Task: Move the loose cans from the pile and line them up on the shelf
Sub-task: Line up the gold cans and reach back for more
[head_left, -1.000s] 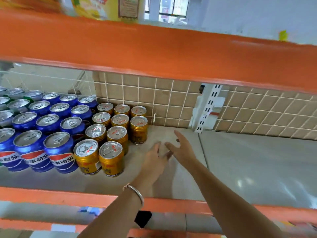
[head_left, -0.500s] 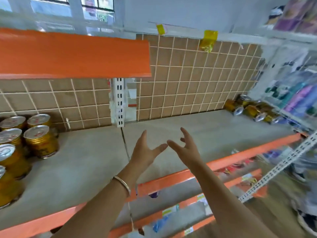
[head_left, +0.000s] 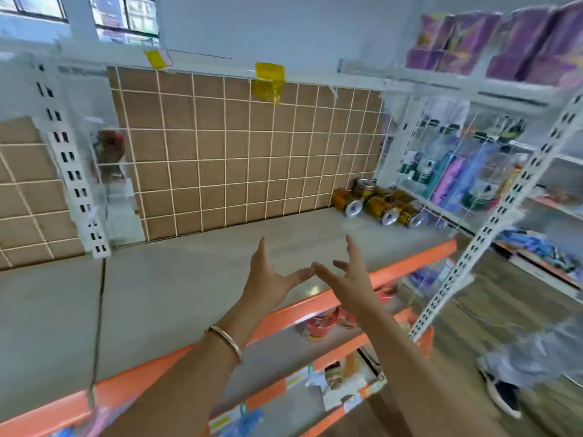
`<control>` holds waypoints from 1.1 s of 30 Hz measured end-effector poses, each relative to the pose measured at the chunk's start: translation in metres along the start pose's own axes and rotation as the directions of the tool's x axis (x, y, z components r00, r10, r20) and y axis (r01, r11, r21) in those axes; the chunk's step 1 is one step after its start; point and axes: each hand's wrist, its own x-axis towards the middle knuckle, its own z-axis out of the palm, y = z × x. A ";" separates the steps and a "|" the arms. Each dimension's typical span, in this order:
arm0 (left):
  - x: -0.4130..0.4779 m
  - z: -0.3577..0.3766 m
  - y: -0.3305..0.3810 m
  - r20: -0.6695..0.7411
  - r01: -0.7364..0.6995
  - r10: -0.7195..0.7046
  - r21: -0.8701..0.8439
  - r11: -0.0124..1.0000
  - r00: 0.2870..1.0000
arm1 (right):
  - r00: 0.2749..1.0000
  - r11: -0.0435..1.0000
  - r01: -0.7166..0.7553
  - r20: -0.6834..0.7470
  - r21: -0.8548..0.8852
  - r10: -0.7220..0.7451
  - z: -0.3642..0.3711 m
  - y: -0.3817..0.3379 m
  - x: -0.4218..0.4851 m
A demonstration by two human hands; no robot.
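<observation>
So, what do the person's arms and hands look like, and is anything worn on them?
No sleeve reaches into view on either arm, and neither the left hand nor the right hand wears a glove. A thin, pale metal bangle circles the left wrist. The right wrist carries nothing. No ring shows, though the picture is somewhat blurred.

Gold-and-black cans [head_left: 377, 203], grey shelf [head_left: 176, 288] with orange edge, brown white-gridded tiled wall [head_left: 246, 152], yellow tape [head_left: 268, 82].

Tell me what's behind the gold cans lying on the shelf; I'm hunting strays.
One upright gold metal can, then the brown tiled back panel. The lying gold cans hide anything lower.
</observation>
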 end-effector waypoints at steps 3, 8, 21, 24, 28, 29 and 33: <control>0.013 0.029 0.011 0.032 -0.016 0.017 -0.010 1.000 0.999 | 0.999 1.000 -0.027 -0.028 0.007 0.027 -0.027 0.012 0.015; 0.043 0.061 0.022 0.043 0.005 -0.005 0.008 1.000 0.999 | 0.999 0.999 -0.039 -0.020 0.029 0.040 -0.052 0.028 0.052; 0.181 0.164 0.058 0.184 0.012 0.011 -0.120 0.993 0.983 | 0.975 0.986 -0.154 -0.153 0.067 0.163 -0.121 0.072 0.179; 0.205 0.179 0.060 0.188 0.079 -0.061 -0.091 0.993 0.980 | 0.966 0.974 -0.227 -0.131 -0.023 0.222 -0.129 0.091 0.208; 0.241 0.202 0.054 0.170 0.226 -0.210 -0.077 0.971 0.963 | 0.941 0.937 -0.331 -0.120 -0.114 0.318 -0.145 0.112 0.249; 0.251 0.208 0.052 0.156 0.258 -0.244 -0.078 0.963 0.957 | 0.934 0.929 -0.350 -0.115 -0.117 0.337 -0.151 0.114 0.258; 0.283 0.235 0.048 0.092 0.338 -0.330 -0.097 0.936 0.939 | 0.932 0.900 -0.362 -0.088 -0.242 0.352 -0.164 0.132 0.299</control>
